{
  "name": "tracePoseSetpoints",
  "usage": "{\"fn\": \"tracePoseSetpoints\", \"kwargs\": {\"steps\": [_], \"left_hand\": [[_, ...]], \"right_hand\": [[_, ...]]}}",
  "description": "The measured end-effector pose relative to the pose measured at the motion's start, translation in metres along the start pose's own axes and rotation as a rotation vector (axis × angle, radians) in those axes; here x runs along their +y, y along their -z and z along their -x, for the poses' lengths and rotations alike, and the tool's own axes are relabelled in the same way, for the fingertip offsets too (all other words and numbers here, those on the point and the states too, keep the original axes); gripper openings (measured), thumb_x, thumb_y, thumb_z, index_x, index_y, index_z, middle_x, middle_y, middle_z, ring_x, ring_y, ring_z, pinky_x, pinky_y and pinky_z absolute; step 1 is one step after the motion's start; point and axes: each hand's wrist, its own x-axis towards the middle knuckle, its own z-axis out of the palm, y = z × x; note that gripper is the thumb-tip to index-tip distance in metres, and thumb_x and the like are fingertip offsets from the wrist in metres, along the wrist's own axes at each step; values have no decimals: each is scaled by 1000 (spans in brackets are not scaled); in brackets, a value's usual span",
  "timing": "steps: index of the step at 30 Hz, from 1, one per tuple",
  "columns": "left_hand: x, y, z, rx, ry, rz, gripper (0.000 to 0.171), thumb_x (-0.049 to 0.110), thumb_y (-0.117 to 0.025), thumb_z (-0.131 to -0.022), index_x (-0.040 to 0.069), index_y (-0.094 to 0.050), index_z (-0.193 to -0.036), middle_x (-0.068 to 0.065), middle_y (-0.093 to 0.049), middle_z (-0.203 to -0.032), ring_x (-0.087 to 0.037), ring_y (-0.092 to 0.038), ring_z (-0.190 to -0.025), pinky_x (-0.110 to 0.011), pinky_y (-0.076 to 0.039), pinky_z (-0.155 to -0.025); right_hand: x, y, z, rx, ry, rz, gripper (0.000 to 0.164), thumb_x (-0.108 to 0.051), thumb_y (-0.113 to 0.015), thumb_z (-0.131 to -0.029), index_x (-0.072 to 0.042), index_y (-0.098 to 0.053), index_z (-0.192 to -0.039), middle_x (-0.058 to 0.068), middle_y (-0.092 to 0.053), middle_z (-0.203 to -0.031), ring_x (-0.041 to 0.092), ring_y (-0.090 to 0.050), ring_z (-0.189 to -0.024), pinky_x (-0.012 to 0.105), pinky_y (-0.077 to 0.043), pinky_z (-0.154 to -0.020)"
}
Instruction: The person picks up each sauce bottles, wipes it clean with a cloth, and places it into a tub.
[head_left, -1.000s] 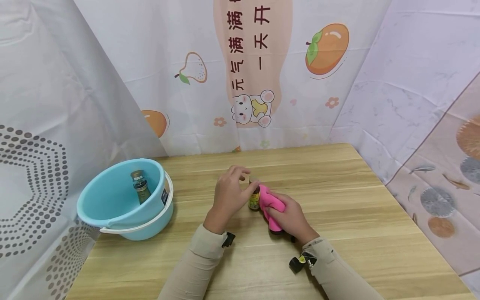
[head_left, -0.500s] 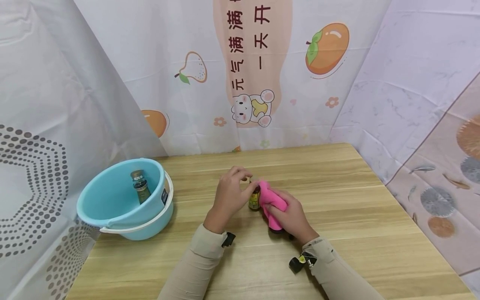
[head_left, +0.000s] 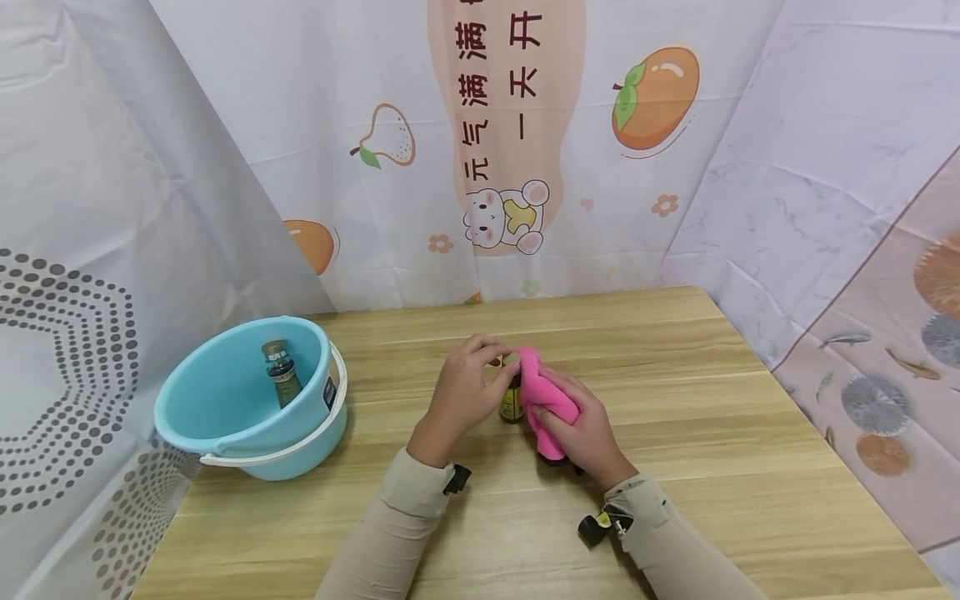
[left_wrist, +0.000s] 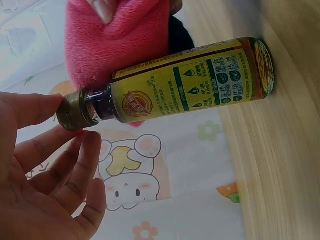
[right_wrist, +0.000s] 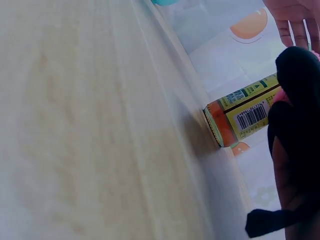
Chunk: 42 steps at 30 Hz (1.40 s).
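Note:
A small glass bottle [head_left: 512, 405] with a yellow label stands upright on the wooden table. In the left wrist view my left hand [head_left: 463, 387] pinches the bottle's gold cap [left_wrist: 77, 111] between thumb and index finger, while the other fingers stay loosely bent. My right hand [head_left: 588, 427] grips a bunched pink cloth [head_left: 546, 402], which lies against the bottle's right side near its neck. Something black shows under the cloth. The right wrist view shows the bottle's base [right_wrist: 220, 127]; a dark shape [right_wrist: 300, 125] hides much of the right hand there.
Two nested light-blue buckets [head_left: 213, 379] with white handles stand at the table's left. A second bottle [head_left: 283, 375] leans inside the upper one. A printed curtain [head_left: 375, 217] hangs behind the table's back edge.
The right hand and pink cloth have shifted slightly up along the bottle toward its neck. My left hand has stayed at the cap with only a small shift.

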Motion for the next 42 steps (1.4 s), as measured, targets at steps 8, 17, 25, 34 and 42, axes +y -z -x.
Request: {"fn": "tracePoseSetpoints", "kwargs": {"steps": [8, 17, 25, 34, 42], "left_hand": [[0, 2, 0, -4, 0, 2, 22, 23, -74, -96, 7, -78, -111, -5, -71, -113, -19, -72, -92, -31, -59, -75], [-1, 2, 0, -24, 23, 8, 24, 24, -73, -98, 6, -78, -112, -5, -71, -115, -19, -72, -93, -32, -59, -78], [0, 5, 1, 42, 55, -105, 37, 36, -83, -88, 11, -77, -114, -4, -72, -111, -17, -73, -88, -40, -55, -78], [0, 2, 2, 76, 113, -97, 29, 37, -87, -85, 14, -77, -100, 1, -71, -106, -19, -69, -95, -42, -52, -83], [0, 2, 1, 57, 51, -62, 24, 27, -85, -88, 10, -79, -102, -2, -72, -108, -19, -69, -95, -40, -58, -85]], "right_hand": [[15, 1, -1, -7, -80, 90, 50, -16, -82, -90, -25, -67, -137, 0, -66, -136, 20, -66, -109, 30, -59, -86], [16, 0, 1, -38, -257, 185, 48, -20, -83, -87, -22, -71, -134, 5, -72, -124, 19, -67, -96, 33, -58, -78], [16, 0, 1, -57, -296, 221, 48, -22, -83, -86, -22, -71, -133, 7, -72, -120, 20, -66, -93, 34, -57, -76], [15, -2, 0, -52, -314, 258, 50, -22, -83, -86, -21, -70, -134, 6, -72, -121, 20, -66, -95, 34, -57, -79], [15, 0, 1, -20, -177, 164, 51, -20, -83, -89, -28, -68, -137, 1, -68, -131, 19, -66, -101, 33, -58, -82]]}}
